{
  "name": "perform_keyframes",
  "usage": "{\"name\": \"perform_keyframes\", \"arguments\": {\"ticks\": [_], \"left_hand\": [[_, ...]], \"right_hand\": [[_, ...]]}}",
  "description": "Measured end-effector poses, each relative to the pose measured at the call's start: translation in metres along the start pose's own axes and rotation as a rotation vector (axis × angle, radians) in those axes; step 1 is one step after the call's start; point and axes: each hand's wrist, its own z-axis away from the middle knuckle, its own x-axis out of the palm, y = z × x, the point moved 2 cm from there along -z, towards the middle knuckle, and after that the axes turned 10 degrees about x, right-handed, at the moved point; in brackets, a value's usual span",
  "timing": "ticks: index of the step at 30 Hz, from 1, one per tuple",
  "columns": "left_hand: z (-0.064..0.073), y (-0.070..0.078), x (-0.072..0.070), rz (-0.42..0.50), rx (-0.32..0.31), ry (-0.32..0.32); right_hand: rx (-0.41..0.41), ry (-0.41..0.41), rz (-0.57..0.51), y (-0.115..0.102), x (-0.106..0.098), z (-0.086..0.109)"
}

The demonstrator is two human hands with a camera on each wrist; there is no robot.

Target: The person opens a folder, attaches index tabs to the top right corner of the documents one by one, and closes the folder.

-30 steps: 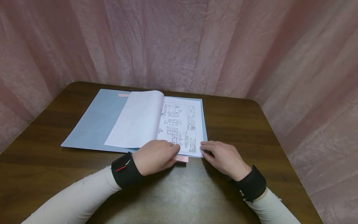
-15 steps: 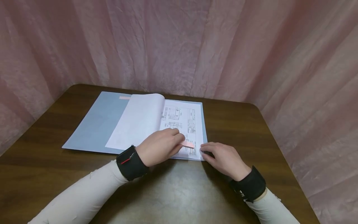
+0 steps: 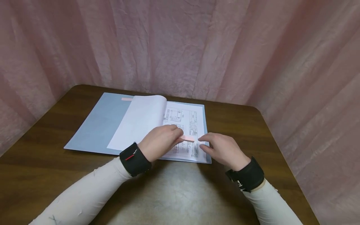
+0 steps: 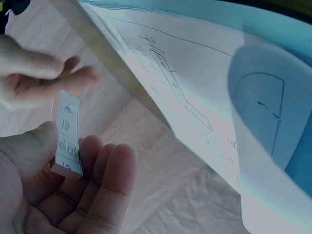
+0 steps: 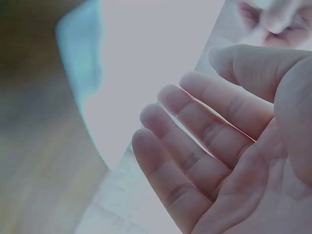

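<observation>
In the head view my left hand [image 3: 161, 141] pinches a narrow pad of pink sticky notes [image 3: 187, 138] above a page with technical drawings [image 3: 198, 125]. Up close, the sticky-note pad [image 4: 68, 131] shows a printed underside with a barcode, held between thumb and fingers. My right hand [image 3: 225, 149] is just right of the pad, fingers extended and apart from it, over the page's right edge. In its wrist view the right palm [image 5: 229, 131] holds nothing. The page lies in an open light-blue folder [image 3: 92, 125].
A turned-over white sheet [image 3: 137, 122] curls up at its fold on the folder's left side. A pink sticky strip [image 3: 127, 99] sticks out beyond this sheet's top left. The brown wooden table [image 3: 239, 122] is backed by a pink curtain [image 3: 168, 47].
My left hand has lifted the sticky-note pad from the page's lower edge to above the drawings. My right hand has come off the page's lower right corner and moved slightly up toward the pad.
</observation>
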Motion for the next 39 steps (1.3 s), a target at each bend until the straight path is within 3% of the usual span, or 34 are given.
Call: {"name": "perform_keyframes", "arguments": {"ticks": [11, 21, 39], "left_hand": [[0.0, -0.009, -0.013, -0.029, -0.069, 0.047], [0.005, -0.011, -0.013, -0.02, -0.034, 0.072], [0.005, -0.004, -0.011, -0.007, 0.006, 0.095]], "right_hand": [[-0.041, 0.104, -0.064, -0.022, -0.035, -0.014], [-0.132, 0.157, -0.124, -0.035, -0.029, -0.018], [-0.145, 0.18, -0.123, -0.036, -0.026, -0.017]]}}
